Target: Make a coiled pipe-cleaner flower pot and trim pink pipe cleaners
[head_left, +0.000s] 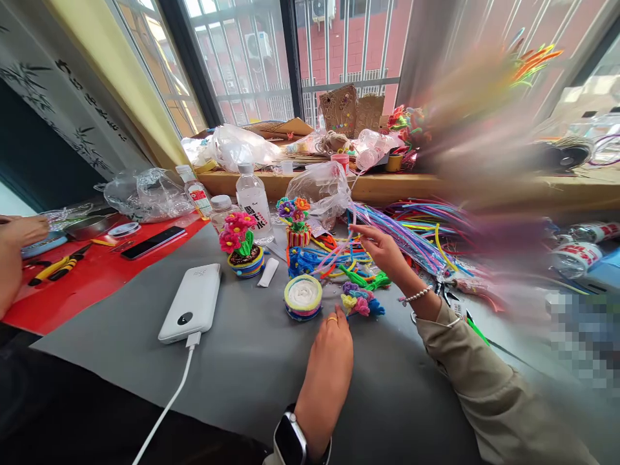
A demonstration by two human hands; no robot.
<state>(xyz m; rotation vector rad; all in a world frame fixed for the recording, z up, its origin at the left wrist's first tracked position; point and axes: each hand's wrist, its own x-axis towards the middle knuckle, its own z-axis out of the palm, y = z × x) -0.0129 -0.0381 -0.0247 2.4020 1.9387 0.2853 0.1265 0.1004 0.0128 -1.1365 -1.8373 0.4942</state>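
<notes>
My right hand [382,248], with a bead bracelet and a beige sleeve, is raised over the grey mat [242,361]. It pinches a few thin pipe cleaners [341,248] that run out of a long multicoloured bundle [411,236]. My left hand [329,361], wearing a ring and a watch, lies flat on the mat and holds nothing. Its fingertips sit just short of a small pipe-cleaner flower bunch [361,300]. A round wound coil [303,297] lies to the left of that bunch.
Two pipe-cleaner flower pots [242,248] [296,223], water bottles [252,200], a white power bank [191,303] with its cable and plastic bags crowd the table. Another person's hand [22,232] rests at far left over a red mat [87,278] with pliers and a phone. The upper right is motion-smeared.
</notes>
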